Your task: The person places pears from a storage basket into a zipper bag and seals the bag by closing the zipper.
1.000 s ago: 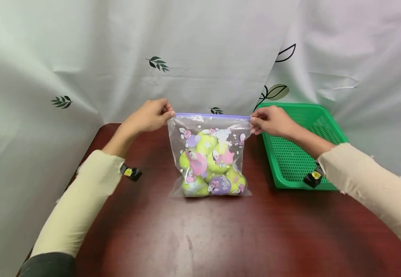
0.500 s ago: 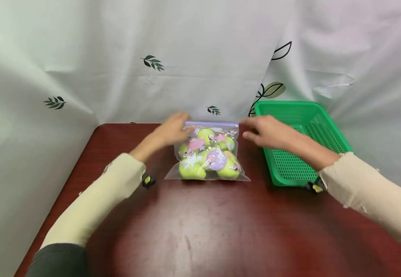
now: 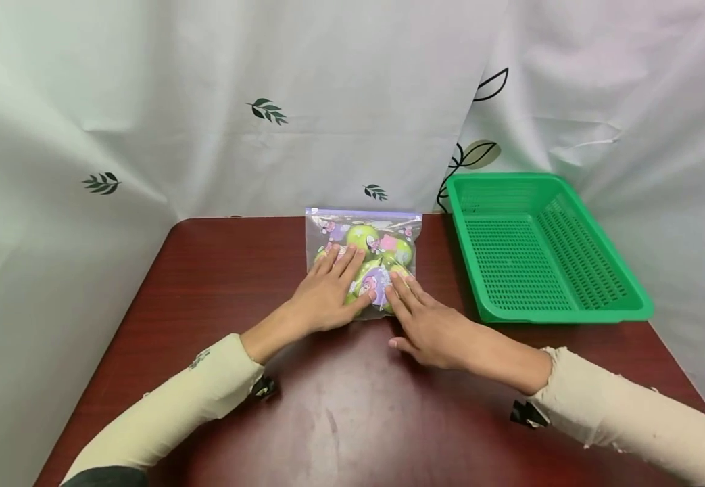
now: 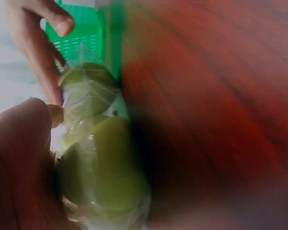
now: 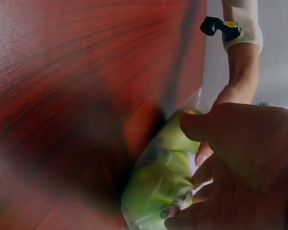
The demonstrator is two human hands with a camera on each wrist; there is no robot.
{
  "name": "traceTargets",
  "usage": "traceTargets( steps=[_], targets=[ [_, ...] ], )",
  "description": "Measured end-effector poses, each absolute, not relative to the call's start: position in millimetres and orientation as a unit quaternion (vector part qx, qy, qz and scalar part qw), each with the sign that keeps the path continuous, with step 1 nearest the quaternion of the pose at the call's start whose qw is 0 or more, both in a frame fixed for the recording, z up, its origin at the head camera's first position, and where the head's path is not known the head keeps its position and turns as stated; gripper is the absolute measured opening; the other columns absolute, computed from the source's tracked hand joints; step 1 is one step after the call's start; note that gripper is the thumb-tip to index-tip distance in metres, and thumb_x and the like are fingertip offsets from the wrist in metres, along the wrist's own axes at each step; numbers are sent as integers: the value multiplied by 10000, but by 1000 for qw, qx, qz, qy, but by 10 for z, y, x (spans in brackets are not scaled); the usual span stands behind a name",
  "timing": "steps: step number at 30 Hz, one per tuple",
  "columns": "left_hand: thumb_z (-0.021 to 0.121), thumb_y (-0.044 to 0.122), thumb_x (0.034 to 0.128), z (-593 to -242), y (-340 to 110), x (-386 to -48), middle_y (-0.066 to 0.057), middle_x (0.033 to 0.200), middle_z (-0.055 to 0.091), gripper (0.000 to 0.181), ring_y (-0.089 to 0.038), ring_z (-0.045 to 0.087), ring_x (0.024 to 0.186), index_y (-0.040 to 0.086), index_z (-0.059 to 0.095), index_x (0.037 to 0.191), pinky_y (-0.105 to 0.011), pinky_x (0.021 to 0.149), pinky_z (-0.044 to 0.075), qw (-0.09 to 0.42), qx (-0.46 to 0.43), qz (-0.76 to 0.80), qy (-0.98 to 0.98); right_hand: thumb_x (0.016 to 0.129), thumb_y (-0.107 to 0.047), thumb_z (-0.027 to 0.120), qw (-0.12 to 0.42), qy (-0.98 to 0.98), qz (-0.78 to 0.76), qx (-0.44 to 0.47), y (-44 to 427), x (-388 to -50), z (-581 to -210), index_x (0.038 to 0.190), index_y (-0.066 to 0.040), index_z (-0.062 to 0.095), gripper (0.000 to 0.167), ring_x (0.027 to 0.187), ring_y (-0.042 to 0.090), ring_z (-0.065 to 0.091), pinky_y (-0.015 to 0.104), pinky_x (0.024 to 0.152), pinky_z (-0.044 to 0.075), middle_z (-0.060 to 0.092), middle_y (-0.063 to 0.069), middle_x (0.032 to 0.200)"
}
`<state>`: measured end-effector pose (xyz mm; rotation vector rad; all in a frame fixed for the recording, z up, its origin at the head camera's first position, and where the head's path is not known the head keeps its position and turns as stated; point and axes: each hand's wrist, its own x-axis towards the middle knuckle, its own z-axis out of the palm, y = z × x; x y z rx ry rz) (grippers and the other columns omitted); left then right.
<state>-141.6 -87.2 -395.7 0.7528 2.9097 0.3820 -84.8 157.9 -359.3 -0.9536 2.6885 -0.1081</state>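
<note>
A clear zip bag with a purple zip strip and pink and purple prints lies flat on the table. Inside it are several round, yellow-green fruits, seen through the plastic; their exact kind is unclear. My left hand rests on the bag's near left part with straight, spread fingers. On the near right part, my right hand touches the bag with straight fingertips, its thumb held apart. The left wrist view shows the fruits bulging at the bag's near side. Both palms hide part of the bag.
A green plastic basket with a mesh bottom stands on the right of the dark red wooden table. White leaf-printed cloth hangs behind the table and along its sides.
The bag, held upright by its top corners a second ago, was lowered and let go. Both hands then moved nearer the body and came down onto the bag with extended fingers.
</note>
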Motion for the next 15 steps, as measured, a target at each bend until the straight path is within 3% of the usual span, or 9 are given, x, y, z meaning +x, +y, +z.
traceTargets(
  steps=[15],
  targets=[
    [477, 699, 1126, -3964, -856, -1388, -147, 1885, 200, 922, -468, 109, 1764, 151, 206, 1816, -613, 1447, 150, 33, 222, 143, 964, 1155, -442, 653, 150, 934, -61, -317, 1646, -893, -3526, 1763, 9, 298, 836, 1737, 481, 225, 653, 1301, 438, 134, 238, 1886]
  ],
)
